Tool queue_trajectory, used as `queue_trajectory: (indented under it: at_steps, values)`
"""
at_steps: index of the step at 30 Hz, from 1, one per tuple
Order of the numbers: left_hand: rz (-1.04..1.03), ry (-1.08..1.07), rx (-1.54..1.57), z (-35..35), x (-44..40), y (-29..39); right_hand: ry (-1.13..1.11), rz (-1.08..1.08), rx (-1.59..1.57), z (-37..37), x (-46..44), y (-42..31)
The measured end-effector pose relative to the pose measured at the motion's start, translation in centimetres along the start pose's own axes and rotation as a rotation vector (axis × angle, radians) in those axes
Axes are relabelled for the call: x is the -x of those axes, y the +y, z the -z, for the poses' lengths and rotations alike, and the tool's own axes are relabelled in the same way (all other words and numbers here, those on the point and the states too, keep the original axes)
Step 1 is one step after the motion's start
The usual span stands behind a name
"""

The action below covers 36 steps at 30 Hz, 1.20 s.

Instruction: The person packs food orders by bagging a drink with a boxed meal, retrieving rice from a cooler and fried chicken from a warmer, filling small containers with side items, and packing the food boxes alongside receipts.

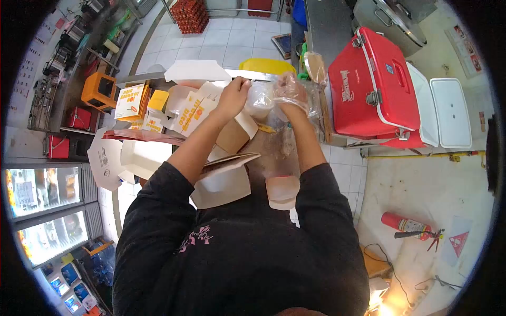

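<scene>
Crowding left hand (pixel 240 90) — cartons (pixel 194 115); near right hand (pixel 291 90) — red cooler (pixel 352 87)

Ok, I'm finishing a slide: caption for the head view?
Left hand and plastic-covered right hand flank a clear plastic bag, red cooler nearby.

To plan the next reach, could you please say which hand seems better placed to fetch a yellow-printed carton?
Probably the left hand: its forearm passes beside the yellow-printed cartons, while the right hand is farther off, beyond the clear plastic bag.

Red cooler box (pixel 363 89), red fire extinguisher (pixel 406 224)
</scene>
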<state>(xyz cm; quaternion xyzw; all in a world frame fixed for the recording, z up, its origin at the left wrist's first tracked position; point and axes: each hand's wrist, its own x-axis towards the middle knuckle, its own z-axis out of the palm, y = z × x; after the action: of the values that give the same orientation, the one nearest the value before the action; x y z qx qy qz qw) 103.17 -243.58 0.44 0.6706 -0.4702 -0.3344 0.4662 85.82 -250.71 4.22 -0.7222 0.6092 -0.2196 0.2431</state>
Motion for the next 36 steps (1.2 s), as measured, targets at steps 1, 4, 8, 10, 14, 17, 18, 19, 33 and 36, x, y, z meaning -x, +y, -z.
queue_trajectory:
  at_steps: [1,4,8,10,14,17,18,19,33,36]
  values:
    - [-0.004,0.045,0.024,-0.2,-0.2,-1.3,0.002,0.006,-0.001,-0.1,-0.3,0.1]
    - [-0.072,0.100,-0.114,0.1,0.9,0.6,-0.066,0.038,-0.047,-1.7,-1.6,2.5]
    - [-0.078,0.133,-0.197,0.5,0.5,1.2,-0.134,0.257,-0.163,3.2,-0.4,-0.1]
    - [-0.128,0.146,-0.142,0.5,0.1,0.7,-0.115,0.357,-0.071,4.9,0.3,-1.6]
    - [-0.263,0.189,-0.037,0.5,0.4,2.0,-0.246,0.722,0.290,2.6,1.1,-1.1]
    - [-0.327,0.248,-0.131,0.8,0.7,2.3,-0.210,0.755,0.388,2.1,0.6,-1.0]
    - [-0.325,0.255,-0.133,0.9,0.6,2.2,-0.186,0.794,0.385,2.1,0.7,-1.1]
    - [-0.343,0.286,-0.162,0.9,0.5,2.1,-0.188,0.798,0.382,2.2,0.6,-1.2]
    - [-0.442,0.143,-0.544,1.1,-1.3,3.0,-0.318,0.945,0.066,3.0,1.9,4.3]
    - [-0.589,0.055,-0.470,1.7,-2.3,3.7,-0.248,0.839,0.136,4.7,3.1,3.4]
